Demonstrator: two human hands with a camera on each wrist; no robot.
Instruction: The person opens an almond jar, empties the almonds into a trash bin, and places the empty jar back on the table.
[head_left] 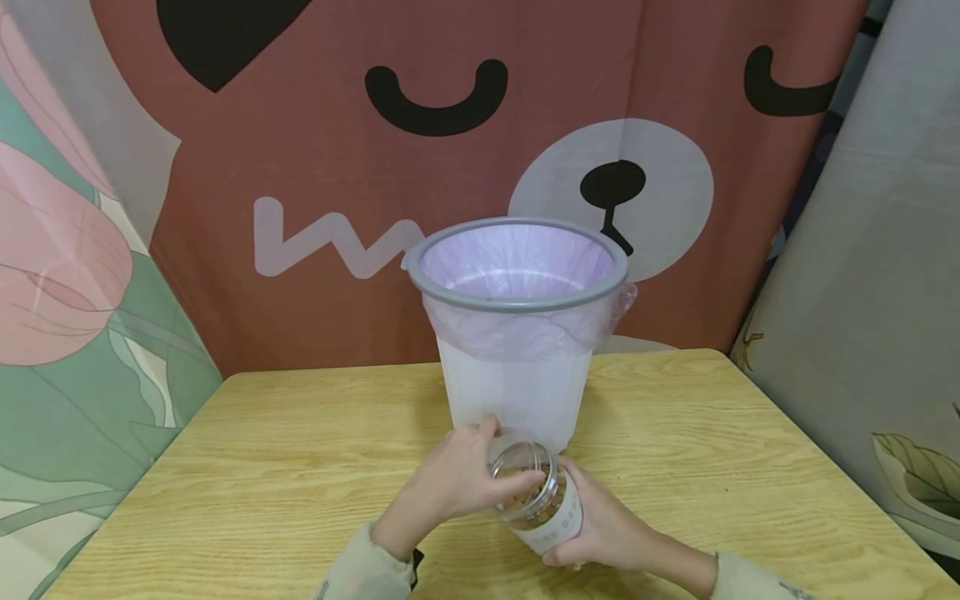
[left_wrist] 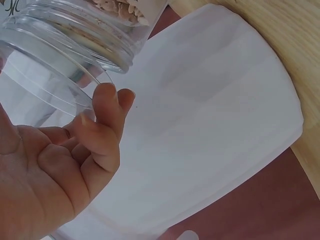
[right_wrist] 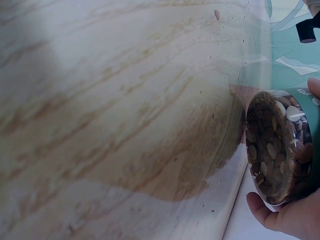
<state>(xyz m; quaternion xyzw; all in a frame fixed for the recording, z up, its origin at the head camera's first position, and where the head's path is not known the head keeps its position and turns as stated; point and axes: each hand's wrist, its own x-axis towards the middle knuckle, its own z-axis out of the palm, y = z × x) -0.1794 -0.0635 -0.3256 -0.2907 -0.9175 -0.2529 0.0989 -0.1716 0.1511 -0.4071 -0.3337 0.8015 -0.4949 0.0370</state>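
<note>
A clear jar (head_left: 555,527) with a pale label and brown, nut-like pieces inside is tilted in front of the bin. My right hand (head_left: 611,525) grips it round the body. In the right wrist view the base of the jar shows brown and pale pieces through it, with a green band on its side. My left hand (head_left: 461,475) is at the jar's mouth, thumb across the opening. Curled fingers of that hand hold a clear lid (left_wrist: 42,82), which sits tilted close to the threaded neck in the left wrist view.
Just beyond the hands stands a white bin (head_left: 517,383) with a grey rim and a pinkish liner. It rests on a wood-grain table (head_left: 300,467). Printed curtains (head_left: 337,150) hang behind and at both sides.
</note>
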